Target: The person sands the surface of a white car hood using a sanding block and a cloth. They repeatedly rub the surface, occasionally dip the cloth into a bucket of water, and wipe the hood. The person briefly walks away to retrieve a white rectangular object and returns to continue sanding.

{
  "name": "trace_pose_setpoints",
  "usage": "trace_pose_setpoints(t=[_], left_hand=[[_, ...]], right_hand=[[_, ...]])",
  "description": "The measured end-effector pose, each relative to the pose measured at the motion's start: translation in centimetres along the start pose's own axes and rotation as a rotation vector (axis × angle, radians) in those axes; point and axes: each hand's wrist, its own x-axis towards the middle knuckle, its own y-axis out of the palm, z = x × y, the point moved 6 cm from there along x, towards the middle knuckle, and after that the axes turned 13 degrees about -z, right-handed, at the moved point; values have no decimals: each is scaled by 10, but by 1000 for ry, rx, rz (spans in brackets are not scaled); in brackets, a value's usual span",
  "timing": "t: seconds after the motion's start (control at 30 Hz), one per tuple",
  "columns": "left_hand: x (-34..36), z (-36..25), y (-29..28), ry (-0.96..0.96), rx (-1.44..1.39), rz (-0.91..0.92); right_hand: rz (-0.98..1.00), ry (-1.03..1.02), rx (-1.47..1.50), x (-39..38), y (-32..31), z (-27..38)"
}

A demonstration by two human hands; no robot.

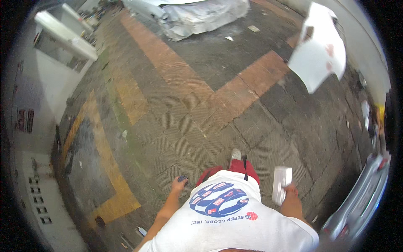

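My left hand [178, 185] hangs out beside my left hip, its fingers closed round a small dark blue object [182, 179] whose kind I cannot make out. On the other side, my right hand [291, 191] grips a whitish, flat rectangular piece [280, 184] by its edge; it looks like a board or block and is slightly blurred. Both hands are well above the floor and far apart. Ahead on the right stands a white car body panel [321, 50] with several reddish patches on it.
A car front [201, 19] draped in a pale sheet is at the far side. A silver bumper [357, 201] lies along the right wall. White framework [67, 35] stands at the far left. Orange and yellow bands [247, 90] cross the worn paving, with scraps of litter.
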Motion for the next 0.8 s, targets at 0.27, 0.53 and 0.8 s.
trace_pose_setpoints(t=[0.27,0.53,0.8], left_hand=[[78,-112,-38,-368,-579,-148],[286,-228,-56,-487,-1099,-134],[507,-415,-212,-274,-607,-186]], right_hand=[[-547,-948,474,58,-486,762],[-601,-1305,401,-65,-520,1109],[-289,-684,-100,163,-305,1005]])
